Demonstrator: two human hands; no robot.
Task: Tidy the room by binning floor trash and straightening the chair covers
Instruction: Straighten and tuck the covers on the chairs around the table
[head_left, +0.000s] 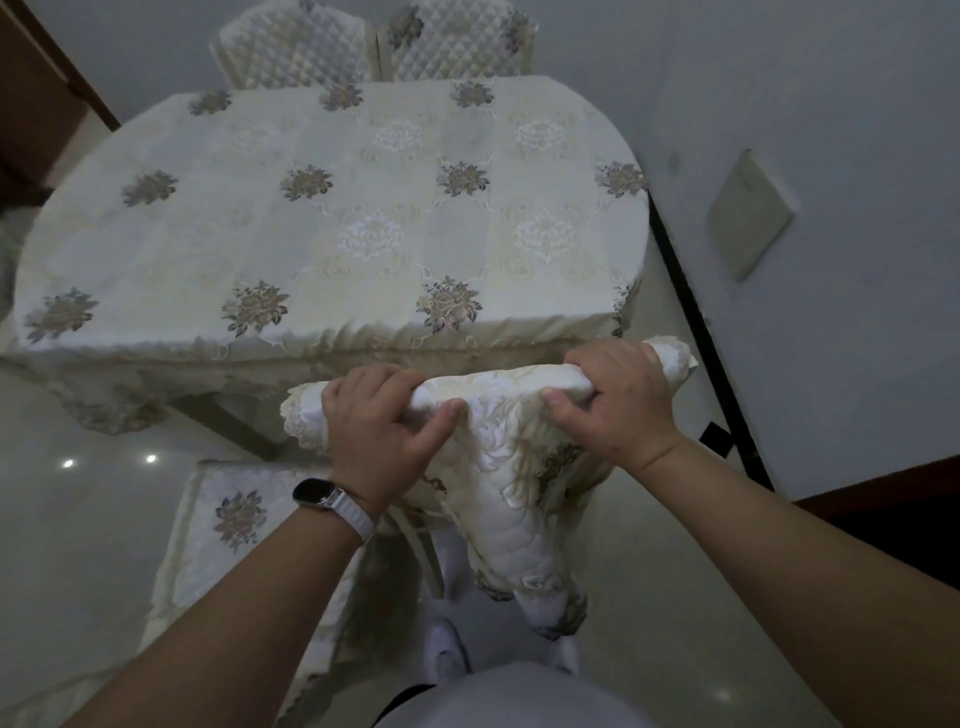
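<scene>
Cream quilted chair cover — bunched, draped

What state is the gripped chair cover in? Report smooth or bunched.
Bunched: the chair cover is gathered between left hand and right hand, folds hanging below.

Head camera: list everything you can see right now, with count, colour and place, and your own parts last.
Table: one, under a cream cloth with grey-brown flowers, centre.
Far chairs: two, quilted cream covers, side by side behind the table.
Chair cover: one, cream and white, bunched over the top of the near chair's back and hanging down it.
Seat cushion: one, cream with a flower, lower left.
Wall plate: one, beige, on the right wall.
Floor: pale, glossy; no trash visible on it.
Watch: one, dark face, white band, left wrist.
Shoes: two, white, bottom centre.
Left hand: gripping the cover's top edge.
Right hand: gripping the same edge, further right.
</scene>
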